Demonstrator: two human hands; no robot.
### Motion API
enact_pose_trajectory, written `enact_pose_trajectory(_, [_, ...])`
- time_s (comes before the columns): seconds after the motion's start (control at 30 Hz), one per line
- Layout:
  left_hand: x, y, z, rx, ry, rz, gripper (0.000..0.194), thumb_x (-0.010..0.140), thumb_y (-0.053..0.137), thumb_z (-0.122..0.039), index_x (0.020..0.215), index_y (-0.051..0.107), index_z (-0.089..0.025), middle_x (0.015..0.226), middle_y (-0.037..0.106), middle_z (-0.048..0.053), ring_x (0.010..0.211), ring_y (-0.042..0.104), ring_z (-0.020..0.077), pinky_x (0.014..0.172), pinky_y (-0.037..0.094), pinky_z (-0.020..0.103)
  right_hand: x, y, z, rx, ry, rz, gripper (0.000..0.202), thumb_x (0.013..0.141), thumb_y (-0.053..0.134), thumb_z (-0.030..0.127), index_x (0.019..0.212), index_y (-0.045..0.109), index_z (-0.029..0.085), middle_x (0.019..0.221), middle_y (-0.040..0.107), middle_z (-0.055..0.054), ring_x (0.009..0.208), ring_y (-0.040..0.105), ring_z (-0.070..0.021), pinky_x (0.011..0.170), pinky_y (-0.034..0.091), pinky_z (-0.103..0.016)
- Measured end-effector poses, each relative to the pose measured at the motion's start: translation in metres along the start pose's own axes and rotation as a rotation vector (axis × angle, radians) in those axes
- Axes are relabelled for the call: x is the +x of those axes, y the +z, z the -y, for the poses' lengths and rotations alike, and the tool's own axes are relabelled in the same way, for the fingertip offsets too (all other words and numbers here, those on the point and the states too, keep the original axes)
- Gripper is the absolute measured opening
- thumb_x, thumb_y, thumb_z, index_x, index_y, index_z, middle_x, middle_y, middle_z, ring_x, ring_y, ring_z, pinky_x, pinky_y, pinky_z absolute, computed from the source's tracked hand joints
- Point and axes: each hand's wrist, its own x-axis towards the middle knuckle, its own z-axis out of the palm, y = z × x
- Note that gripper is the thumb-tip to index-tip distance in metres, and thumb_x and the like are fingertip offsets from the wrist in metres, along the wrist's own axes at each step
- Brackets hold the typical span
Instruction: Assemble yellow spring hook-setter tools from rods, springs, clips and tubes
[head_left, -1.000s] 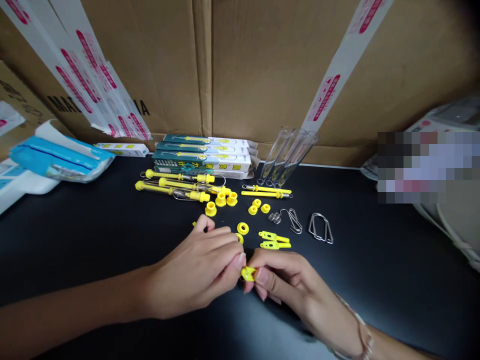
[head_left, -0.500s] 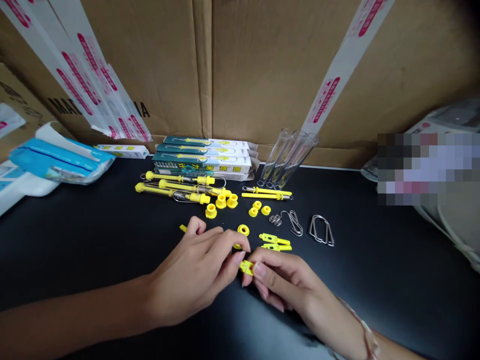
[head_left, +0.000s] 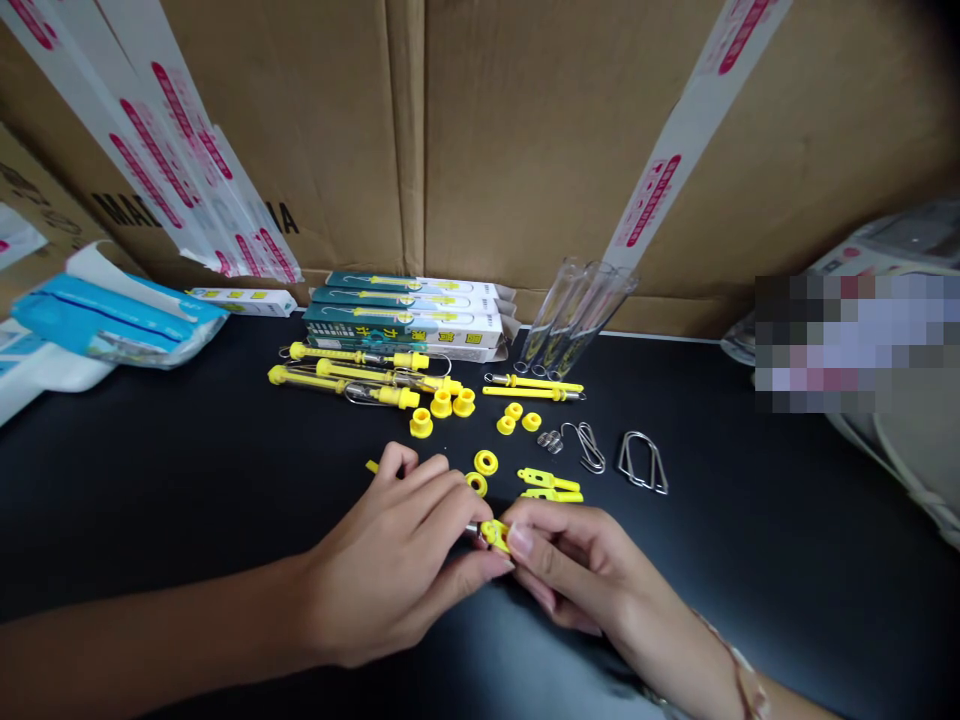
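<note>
Newly, left hand (head_left: 394, 555) dropped thumb (head_left: 480, 572) below yellow clip (head_left: 495, 536), baring metal part (head_left: 472, 528); right hand (head_left: 581, 560) pinched clip; left grip unclear; work seemed unfinished.

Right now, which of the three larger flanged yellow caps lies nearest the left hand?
The leftmost cap, closest to the left hand; the other two caps sit farther back, to its right.

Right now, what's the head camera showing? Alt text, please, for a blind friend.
The right hand pinches a yellow piece beside the left hand, which holds a partly hidden yellow rod. On the black table beyond: yellow parts, metal hooks, clear tubes.
</note>
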Motion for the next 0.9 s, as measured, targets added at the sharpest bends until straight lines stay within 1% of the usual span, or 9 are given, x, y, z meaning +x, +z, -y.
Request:
enact_pose_trajectory(0.07, [0.001,0.001,0.001,0.067,0.017,-0.030,0.029,0.107,0.033,-0.026,0.090,0.055,-0.017,0.083,0.064,0.001,0.075,0.048,0.0188,0.072,0.026,0.037,0.000,0.000,0.000,-0.004,0.013,0.008,0.052,0.084,0.065,0.066,0.072,0.056,0.016,0.056,0.038,0.008,0.047,0.024,-0.0054,0.042,0.017,-0.020])
enact_pose_trajectory(0.2, [0.000,0.004,0.005,0.196,0.108,-0.104,0.035,0.108,0.032,-0.025,0.083,0.055,-0.017,0.077,0.065,0.001,0.068,0.047,0.0181,0.069,0.025,0.038,-0.001,0.000,-0.003,-0.055,0.002,0.009,0.052,0.087,0.061,0.065,0.077,0.061,0.014,0.058,0.043,0.006,0.049,0.026,-0.0058,0.043,0.018,-0.021])
enact_pose_trajectory(0.37, [0.000,0.005,0.008,0.277,0.166,-0.158,0.040,0.108,0.032,-0.026,0.074,0.052,-0.017,0.066,0.062,-0.001,0.059,0.043,0.0152,0.065,0.025,0.037,-0.002,0.004,-0.009,-0.189,-0.081,-0.071,0.049,0.093,0.058,0.057,0.068,0.060,0.015,0.056,0.040,0.006,0.048,0.027,-0.0060,0.044,0.020,-0.022])
enact_pose_trajectory(0.47, [0.000,0.005,0.007,0.276,0.161,-0.177,0.043,0.109,0.028,-0.026,0.073,0.051,-0.017,0.064,0.061,-0.002,0.057,0.042,0.0145,0.064,0.025,0.037,-0.003,0.005,-0.012,-0.239,-0.131,-0.112,0.045,0.095,0.058,0.053,0.073,0.065,0.015,0.056,0.048,0.004,0.044,0.031,-0.0053,0.042,0.024,-0.022])
enact_pose_trajectory(0.63, [0.000,0.005,0.004,0.287,0.153,-0.169,0.043,0.109,0.026,-0.024,0.074,0.050,-0.018,0.065,0.061,-0.002,0.056,0.042,0.0142,0.063,0.025,0.037,-0.005,0.007,-0.014,-0.449,-0.378,-0.201,0.029,0.099,0.057,0.036,0.084,0.072,0.016,0.062,0.064,0.000,0.043,0.051,-0.0070,0.046,0.040,-0.020])
enact_pose_trajectory(0.73, [0.000,0.006,0.002,0.298,0.141,-0.170,0.045,0.109,0.023,-0.024,0.073,0.049,-0.018,0.063,0.060,-0.002,0.055,0.043,0.0140,0.062,0.027,0.036,-0.007,0.008,-0.013,-0.589,-0.541,-0.286,0.017,0.097,0.061,0.027,0.091,0.074,0.018,0.059,0.065,0.002,0.043,0.055,-0.0076,0.048,0.044,-0.018])
enact_pose_trajectory(0.8, [0.000,0.007,0.002,0.305,0.143,-0.175,0.045,0.109,0.022,-0.024,0.072,0.048,-0.018,0.062,0.059,-0.002,0.054,0.044,0.0137,0.060,0.028,0.035,-0.007,0.008,-0.013,-0.643,-0.605,-0.310,0.012,0.096,0.063,0.024,0.094,0.074,0.018,0.056,0.063,0.003,0.044,0.057,-0.0083,0.051,0.046,-0.018])
enact_pose_trajectory(0.83, [0.000,0.007,0.002,0.303,0.145,-0.176,0.045,0.109,0.022,-0.024,0.072,0.047,-0.019,0.061,0.058,-0.003,0.054,0.044,0.0134,0.059,0.028,0.035,-0.007,0.008,-0.013,-0.643,-0.606,-0.303,0.012,0.095,0.064,0.024,0.094,0.074,0.019,0.056,0.063,0.003,0.044,0.058,-0.0086,0.052,0.047,-0.019])
enact_pose_trajectory(0.9, [0.000,0.009,0.002,0.274,0.135,-0.169,0.045,0.109,0.021,-0.024,0.073,0.046,-0.019,0.061,0.058,-0.003,0.052,0.045,0.0127,0.056,0.031,0.033,-0.007,0.007,-0.013,-0.554,-0.509,-0.249,0.016,0.096,0.062,0.029,0.091,0.073,0.018,0.059,0.064,0.002,0.045,0.057,-0.0086,0.050,0.047,-0.019])
